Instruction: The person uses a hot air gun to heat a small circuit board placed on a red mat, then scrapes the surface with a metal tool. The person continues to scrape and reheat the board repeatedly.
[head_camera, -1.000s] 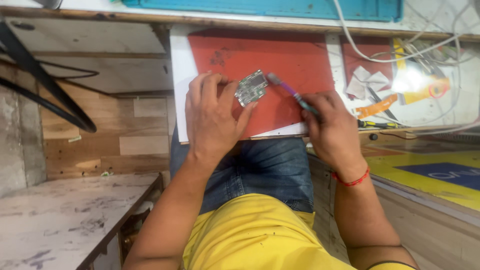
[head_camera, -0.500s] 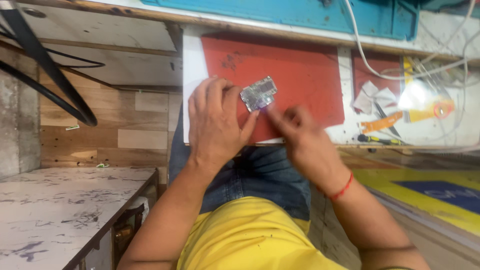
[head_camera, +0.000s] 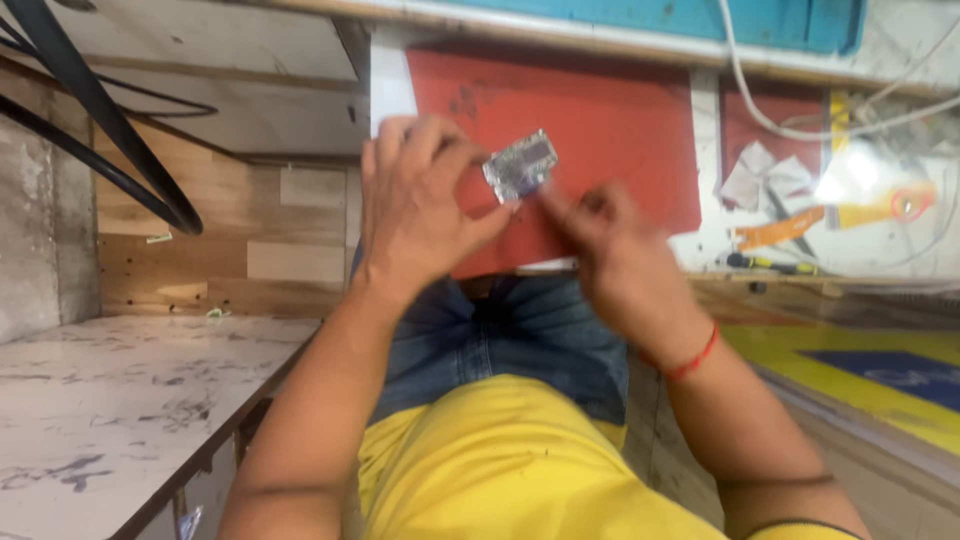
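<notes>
Marbled grey bench top (head_camera: 120, 400) fills the lower left, with two black cables (head_camera: 110, 140) curving across the wooden wall above it. Further right, the left hand (head_camera: 425, 205) is curled, its fingers and thumb pinching a small silvery circuit board (head_camera: 520, 165) by its left edge and holding it tilted just above a red mat (head_camera: 600, 110). That mat lies on a white bench (head_camera: 388, 90) under a blue strip at the far edge. Right of the board, the right hand (head_camera: 615, 250) is blurred; its fingertips reach toward the board's lower right corner, loosely bunched, and I cannot tell whether they grip anything or actually touch the board. A red thread band (head_camera: 690, 360) circles that wrist. Below the hands show blue jeans (head_camera: 500, 335) and a yellow shirt (head_camera: 500, 460). Further right, scraps of white paper (head_camera: 765, 180), an orange strip (head_camera: 780, 228) and a white cord (head_camera: 780, 118) lie on the bench, and a yellow and blue surface (head_camera: 870, 370) sits at the lower right.
</notes>
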